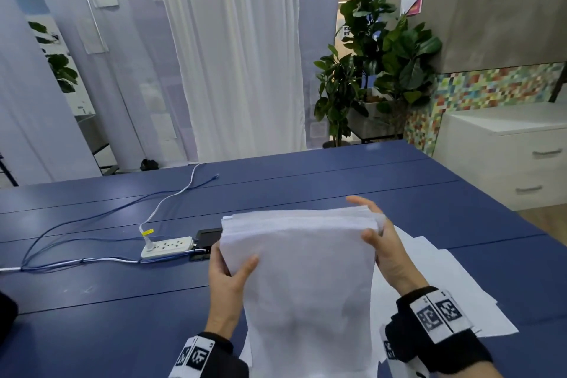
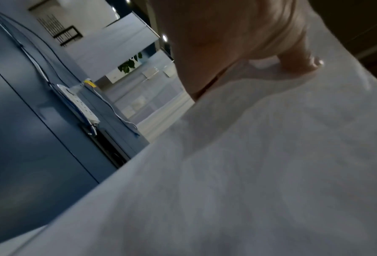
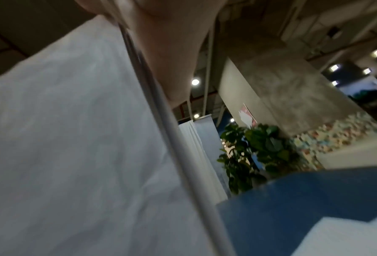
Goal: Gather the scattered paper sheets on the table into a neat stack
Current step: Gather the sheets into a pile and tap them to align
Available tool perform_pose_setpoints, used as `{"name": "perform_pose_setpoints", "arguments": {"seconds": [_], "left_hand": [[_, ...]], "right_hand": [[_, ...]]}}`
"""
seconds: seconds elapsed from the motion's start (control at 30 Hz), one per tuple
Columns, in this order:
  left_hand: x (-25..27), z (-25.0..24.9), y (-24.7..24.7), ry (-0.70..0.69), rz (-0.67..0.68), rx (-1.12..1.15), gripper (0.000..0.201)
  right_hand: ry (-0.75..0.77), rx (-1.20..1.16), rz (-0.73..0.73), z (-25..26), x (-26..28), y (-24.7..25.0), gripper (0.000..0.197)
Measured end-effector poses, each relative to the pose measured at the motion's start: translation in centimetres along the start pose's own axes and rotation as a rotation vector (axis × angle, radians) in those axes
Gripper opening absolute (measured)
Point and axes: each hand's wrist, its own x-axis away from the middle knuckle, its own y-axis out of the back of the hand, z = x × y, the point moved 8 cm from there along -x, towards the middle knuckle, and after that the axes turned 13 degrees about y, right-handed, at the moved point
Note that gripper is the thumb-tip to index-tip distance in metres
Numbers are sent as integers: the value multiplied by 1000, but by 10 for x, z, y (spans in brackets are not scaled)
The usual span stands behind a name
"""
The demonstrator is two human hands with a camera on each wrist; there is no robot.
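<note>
A thick stack of white paper sheets (image 1: 306, 279) stands upright above the blue table (image 1: 92, 294), held between both hands. My left hand (image 1: 228, 279) grips its left edge, thumb on the near face. My right hand (image 1: 383, 242) grips the upper right edge, thumb in front and fingers behind. The sheets' top edges are slightly uneven. More loose sheets (image 1: 454, 291) lie flat on the table under and right of my right wrist. In the left wrist view the stack (image 2: 259, 164) fills the frame under my thumb (image 2: 297, 58). The right wrist view shows the stack's edge (image 3: 172, 138) side-on.
A white power strip (image 1: 167, 247) with a plugged cable and blue cords (image 1: 76, 224) lies left of the stack, next to a black box (image 1: 207, 239). White drawers (image 1: 509, 159) and potted plants (image 1: 377, 70) stand beyond the table's right side.
</note>
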Motion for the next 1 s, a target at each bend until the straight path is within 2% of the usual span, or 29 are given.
{"name": "perform_pose_setpoints", "arguments": {"seconds": [0.1,0.17,0.2,0.27,0.3,0.33,0.43,0.5,0.57,0.63,0.67,0.7,0.8,0.83,0.93,1.0], "left_hand": [[1,2,-9,40,7,-68,33],[1,3,-10,64,-16,-70,20],[1,2,-9,62,-23,-48,20],[0,-6,-11,46,-36,-6,21],[0,-13,-14,39,-40,3,21],[0,-22,-18,16,-43,10,22],[3,-60,-28,-92,-54,57,21],[3,-85,-31,-177,-45,69,18],[4,-97,-30,-228,-26,100,23],[6,-92,-29,-257,18,118,58],[8,-81,-30,-236,34,88,79],[9,-67,-32,-194,55,47,91],[9,-15,-32,-43,97,21,97],[10,-3,-32,8,87,18,92],[2,15,-32,98,68,-37,30],[-5,21,-30,108,55,-56,29]], "right_hand": [[-10,51,-41,-11,9,10,107],[-93,69,-71,-32,21,18,96],[-141,79,-90,-43,28,22,79],[-214,115,-121,-58,38,28,28],[-233,157,-130,-59,39,28,12],[-229,187,-136,-55,37,28,7],[-113,213,-161,-16,15,23,9],[-17,151,-135,16,0,19,7],[65,80,-80,38,-6,15,40],[61,59,-64,37,-5,14,71],[40,42,-50,31,-2,13,78],[15,31,-37,23,1,13,81],[-30,24,-62,3,10,20,95],[-50,19,-98,-4,13,26,97],[-102,42,-118,-18,22,33,85],[-150,98,-147,-31,27,36,54]]}}
